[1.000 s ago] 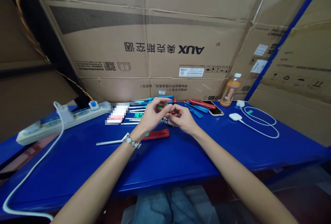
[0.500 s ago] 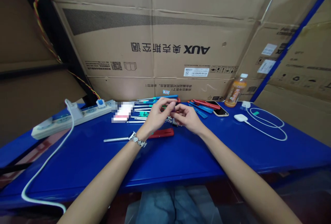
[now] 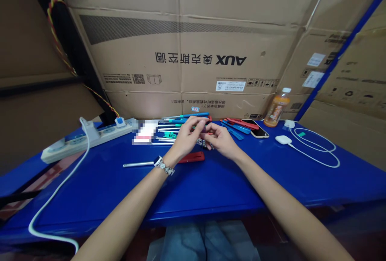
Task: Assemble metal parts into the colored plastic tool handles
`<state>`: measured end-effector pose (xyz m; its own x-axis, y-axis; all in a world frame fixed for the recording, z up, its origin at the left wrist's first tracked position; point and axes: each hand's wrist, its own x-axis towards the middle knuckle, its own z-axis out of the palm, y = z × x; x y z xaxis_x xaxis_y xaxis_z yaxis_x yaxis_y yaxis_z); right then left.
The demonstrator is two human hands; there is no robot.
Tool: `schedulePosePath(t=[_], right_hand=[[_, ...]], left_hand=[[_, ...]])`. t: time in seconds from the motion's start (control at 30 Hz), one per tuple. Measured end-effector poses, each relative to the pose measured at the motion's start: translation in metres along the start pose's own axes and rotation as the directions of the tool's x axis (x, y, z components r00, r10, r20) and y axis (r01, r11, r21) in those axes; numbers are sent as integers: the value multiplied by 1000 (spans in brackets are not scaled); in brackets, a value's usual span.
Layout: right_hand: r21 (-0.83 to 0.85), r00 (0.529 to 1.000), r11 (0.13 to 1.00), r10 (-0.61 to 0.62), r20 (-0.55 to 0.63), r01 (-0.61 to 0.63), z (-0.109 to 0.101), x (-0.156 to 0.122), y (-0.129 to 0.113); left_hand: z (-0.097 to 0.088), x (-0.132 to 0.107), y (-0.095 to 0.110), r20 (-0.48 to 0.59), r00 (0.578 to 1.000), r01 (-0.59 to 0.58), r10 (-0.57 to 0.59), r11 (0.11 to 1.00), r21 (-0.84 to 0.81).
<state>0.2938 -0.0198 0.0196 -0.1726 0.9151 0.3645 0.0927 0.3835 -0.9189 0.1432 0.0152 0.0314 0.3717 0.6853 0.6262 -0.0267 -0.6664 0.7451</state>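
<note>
My left hand (image 3: 190,134) and my right hand (image 3: 221,139) meet above the blue table (image 3: 208,188), fingers pinched together. Between the fingertips is a small dark, purplish piece (image 3: 203,129), mostly hidden, whose kind I cannot make out. Below and left of the hands lies a tool with a red handle (image 3: 194,156) and a metal shaft (image 3: 137,165), partly behind my left wrist. Several metal-shafted tools (image 3: 164,139) lie in a row behind my left hand, some with blue or green handles. Beyond my right hand are red and blue flat-handled tools (image 3: 238,126).
At the left is a power strip (image 3: 102,136) with a white cable. A phone (image 3: 256,129), an orange drink bottle (image 3: 276,110) and a white charger (image 3: 283,140) with a looped cord sit at the right. Cardboard (image 3: 193,80) walls the back.
The whole view has shifted slightly, with things appearing a little lower and to the right. Both hands stay together with only slight finger movement.
</note>
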Motion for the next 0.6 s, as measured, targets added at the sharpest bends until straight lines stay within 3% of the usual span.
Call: schedulePosePath(t=[0.07,0.17,0.37,0.47,0.6], right_hand=[[12,998,1000,4,-69,-3,6,2,4],[34,993,999,-10,-121,14,11,2,3],[-15,995,1000,6,95,-5,-1,-5,-10],[-19,999,1000,-5,32,6,0,-3,-7],[49,993,999,-4,-115,10,8,1,2]], left_hand=[[5,0,-3,-75,996,46,-48,999,-29],[7,1,-5,-112,993,17,-27,996,-91],[-6,1,-4,54,998,-36,39,998,-51],[-5,0,-5,42,999,-23,26,998,-65],[3,0,-6,-106,994,7,-19,994,-112]])
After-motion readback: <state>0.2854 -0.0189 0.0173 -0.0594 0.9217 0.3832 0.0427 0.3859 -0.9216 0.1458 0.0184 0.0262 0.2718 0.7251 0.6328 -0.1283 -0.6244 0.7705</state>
